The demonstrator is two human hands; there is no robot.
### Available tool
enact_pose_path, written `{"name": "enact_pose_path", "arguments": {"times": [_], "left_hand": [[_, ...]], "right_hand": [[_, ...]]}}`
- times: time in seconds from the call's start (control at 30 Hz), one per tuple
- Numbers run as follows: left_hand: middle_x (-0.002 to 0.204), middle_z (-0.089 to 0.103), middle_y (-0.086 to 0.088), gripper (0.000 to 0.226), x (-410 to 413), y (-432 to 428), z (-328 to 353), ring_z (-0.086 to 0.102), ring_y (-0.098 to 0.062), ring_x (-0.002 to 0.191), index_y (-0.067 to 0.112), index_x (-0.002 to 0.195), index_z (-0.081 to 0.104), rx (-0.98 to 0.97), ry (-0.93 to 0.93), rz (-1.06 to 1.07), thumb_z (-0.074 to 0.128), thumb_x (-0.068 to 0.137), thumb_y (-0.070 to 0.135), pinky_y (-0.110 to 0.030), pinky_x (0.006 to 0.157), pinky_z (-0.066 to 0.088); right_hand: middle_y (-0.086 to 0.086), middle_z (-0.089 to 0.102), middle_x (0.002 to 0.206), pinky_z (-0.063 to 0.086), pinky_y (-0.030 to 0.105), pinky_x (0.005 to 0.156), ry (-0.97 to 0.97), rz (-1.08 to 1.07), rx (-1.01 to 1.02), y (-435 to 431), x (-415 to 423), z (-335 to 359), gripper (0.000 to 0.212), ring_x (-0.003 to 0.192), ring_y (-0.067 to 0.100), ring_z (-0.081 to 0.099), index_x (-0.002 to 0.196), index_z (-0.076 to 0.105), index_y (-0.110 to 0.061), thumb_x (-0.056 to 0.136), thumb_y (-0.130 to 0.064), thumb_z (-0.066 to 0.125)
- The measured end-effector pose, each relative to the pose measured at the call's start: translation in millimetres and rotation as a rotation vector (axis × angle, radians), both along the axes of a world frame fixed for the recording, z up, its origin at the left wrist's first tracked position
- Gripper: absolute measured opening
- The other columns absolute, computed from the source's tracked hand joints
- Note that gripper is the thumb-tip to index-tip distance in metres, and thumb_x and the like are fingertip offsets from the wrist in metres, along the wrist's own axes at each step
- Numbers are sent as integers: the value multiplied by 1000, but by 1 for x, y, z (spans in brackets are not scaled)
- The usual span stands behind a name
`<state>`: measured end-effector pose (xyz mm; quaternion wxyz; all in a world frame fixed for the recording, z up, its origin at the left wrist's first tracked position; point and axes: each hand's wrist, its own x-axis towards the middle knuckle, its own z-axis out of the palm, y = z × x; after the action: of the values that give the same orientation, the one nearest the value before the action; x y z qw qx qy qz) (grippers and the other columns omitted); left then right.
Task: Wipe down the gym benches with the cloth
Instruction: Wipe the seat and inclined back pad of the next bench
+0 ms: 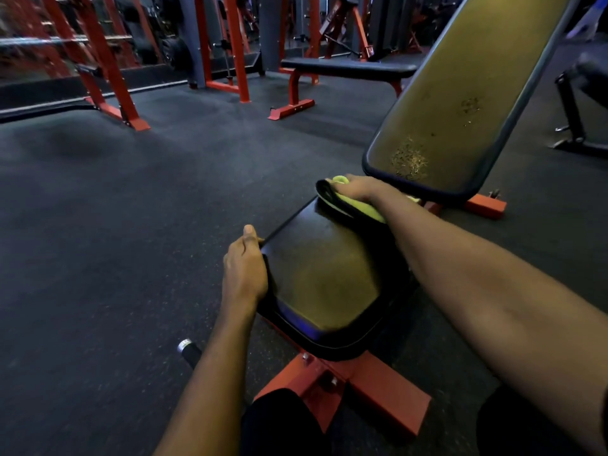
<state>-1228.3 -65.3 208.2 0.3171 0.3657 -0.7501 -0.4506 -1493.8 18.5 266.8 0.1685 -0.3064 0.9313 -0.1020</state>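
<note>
Nearest, at the bottom edge: two knees (279, 422) in dark trousers, either side of the red base foot (378, 399) of an adjustable gym bench. Just left of that foot, on the floor side, a black handle (189, 352) with a silver end cap, partly hidden behind the left forearm.

Next up, the seat pad (325, 284): black, glossy, narrower toward the far end. Left hand (243, 274) clamped over the pad's left rim, thumb laid forward along the top edge, fingers curled down the side. Right forearm stretched across from the right, over the pad.

At the far end of the seat pad, the cloth (365, 207): yellow-green with a dark border, bunched and lying on the pad surface, close to the gap below the back pad. Right hand (357, 189) on top of it, fingers curled round the bunched fabric and pressing it down, a fold of yellow-green poking out beyond the fingertips.

Directly behind, the back pad (460, 93): raised at a steep incline, leaning away to the upper right, with worn patches (409, 159) near its lower end. Under its lower edge, the red rear foot (487, 205).

All around, dark speckled rubber floor (131, 225).

Farther back, a flat bench (348, 69) with a black top and red legs, well apart from the first. To the right, part of a black-framed bench (572, 110). At the rear left, blurred red rack uprights (108, 77).
</note>
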Motion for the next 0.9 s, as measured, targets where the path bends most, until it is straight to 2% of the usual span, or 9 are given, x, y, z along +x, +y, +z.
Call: {"name": "enact_pose_path", "arguments": {"times": [0.03,0.13,0.2,0.3,0.47,0.57,0.7,0.77,0.9], "left_hand": [[91,69,-13,67,0,-1,-1,64,-28,90,13,83,68,9,9,0,19,101,54,-44,86,50],[92,69,-18,73,2,0,-1,64,-35,92,11,79,67,36,21,-7,16,92,62,-50,88,50],[96,69,-20,73,4,2,3,63,-37,96,9,85,69,32,28,-1,18,95,59,-50,90,50],[103,69,-21,71,5,3,5,62,-34,102,7,96,71,19,3,-1,18,100,54,-49,94,48],[95,68,-13,69,6,3,1,64,-26,94,14,90,69,36,7,-16,16,100,57,-48,91,50],[87,68,-9,65,4,3,2,63,-22,87,13,81,68,20,45,21,20,104,50,-42,84,51],[85,68,-8,62,4,6,0,63,-22,85,10,82,68,6,113,84,23,105,47,-37,76,47],[87,68,-12,63,4,6,0,63,-25,86,8,81,67,13,121,91,23,105,47,-39,78,48],[98,68,-17,67,4,3,0,62,-29,95,6,93,69,8,75,76,20,103,50,-43,87,49]], "right_hand": [[4,27,161,20,62,115,28,12,-2,-6,10,4,105,145,35,30,152,30,-32,67,-92,18],[-4,25,162,17,65,114,181,212,-27,-8,51,6,75,147,29,26,151,32,-35,89,-77,27],[-12,21,163,16,63,115,235,365,-85,13,79,0,65,149,20,19,151,31,-40,94,-72,30],[-17,19,162,15,56,118,257,435,-143,64,93,-7,73,149,12,17,152,28,-41,89,-78,26],[-2,35,158,23,40,118,90,94,-211,83,20,-7,57,144,23,34,152,35,-30,101,-55,37],[6,43,153,31,40,114,29,27,-158,41,-13,-10,61,139,28,41,145,45,-27,97,-64,35],[6,37,157,29,51,114,122,92,-72,-3,-8,-10,68,141,32,38,148,38,-31,93,-69,26],[0,33,159,26,57,114,184,145,-79,-4,10,-10,65,143,29,35,149,35,-34,94,-67,25],[-13,23,162,20,53,118,289,427,-110,26,66,-11,66,149,17,21,151,31,-38,94,-70,24]]}}
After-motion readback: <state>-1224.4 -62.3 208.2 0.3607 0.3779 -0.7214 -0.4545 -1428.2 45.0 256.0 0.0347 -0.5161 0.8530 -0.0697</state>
